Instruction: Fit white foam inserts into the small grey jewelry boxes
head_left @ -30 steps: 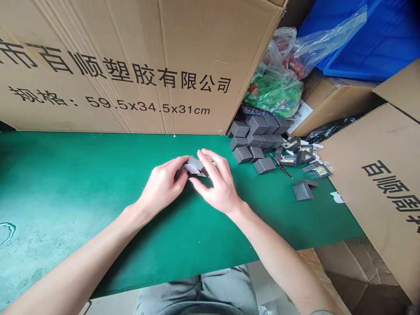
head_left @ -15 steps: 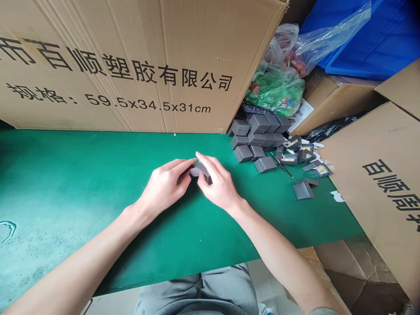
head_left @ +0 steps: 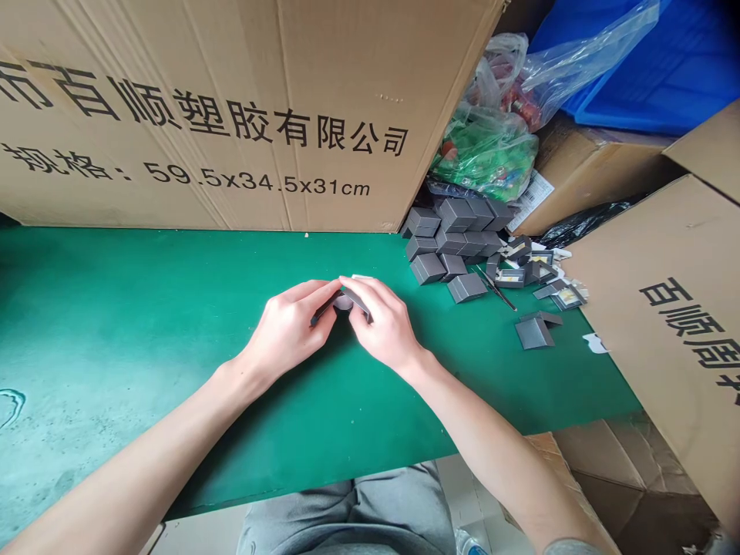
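1. Holding dark gray folded piece (head_left: 350,297) between both hands, near the middle of green table (head_left: 301,432). Not telling from this angle whether touching the tabletop.
2. Gripping piece's left side with left hand (head_left: 292,320), running fingers over the top and tucking thumb along the near side. Gripping right side the same way with right hand (head_left: 386,320). Almost meeting at the peak with both sets of fingertips.
3. Reading step in hand as pressing or shaping the two flaps along the fold. Judging next move as calling for even, light pressure from both sides, without skewing the edges.
4. Pointing peak upward, sloping flaps down left and right, opening toward the wearer. Seeing the visible spread running left-right; not confirming true long axis, losing too much under fingers.
5. Looking right, well apart: seeing stacked dark gray boxes (head_left: 456,243), with thin dark tool (head_left: 497,290) lying just beside them.
6. Farther right: seeing opened pieces (head_left: 562,293) with pale insides, nearer one bent gray piece (head_left: 535,332), plus white scrap (head_left: 595,344) near right carton (head_left: 659,254).
7. Behind the hands: seeing large printed carton (head_left: 231,54) standing along the table's far side.
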Demonstrator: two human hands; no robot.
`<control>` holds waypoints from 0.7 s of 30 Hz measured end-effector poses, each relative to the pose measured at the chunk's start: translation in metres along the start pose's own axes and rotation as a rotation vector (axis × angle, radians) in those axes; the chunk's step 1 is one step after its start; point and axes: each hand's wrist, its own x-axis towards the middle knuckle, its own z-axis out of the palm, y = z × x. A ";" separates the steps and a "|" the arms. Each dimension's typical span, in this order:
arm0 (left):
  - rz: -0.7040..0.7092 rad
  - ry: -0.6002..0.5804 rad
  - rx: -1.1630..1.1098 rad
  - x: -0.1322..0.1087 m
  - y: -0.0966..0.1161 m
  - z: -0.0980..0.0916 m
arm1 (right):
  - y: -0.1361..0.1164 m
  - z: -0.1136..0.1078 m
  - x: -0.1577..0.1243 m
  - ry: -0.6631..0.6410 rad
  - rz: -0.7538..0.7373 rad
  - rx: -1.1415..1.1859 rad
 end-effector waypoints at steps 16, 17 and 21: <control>0.076 0.007 0.073 -0.002 -0.006 0.007 | -0.005 0.001 -0.002 0.106 0.013 -0.061; 0.078 0.021 0.079 -0.002 -0.006 0.007 | -0.006 0.001 -0.002 0.102 0.021 -0.067; 0.071 0.097 0.062 -0.001 -0.002 0.007 | -0.008 0.001 -0.002 0.115 0.051 -0.058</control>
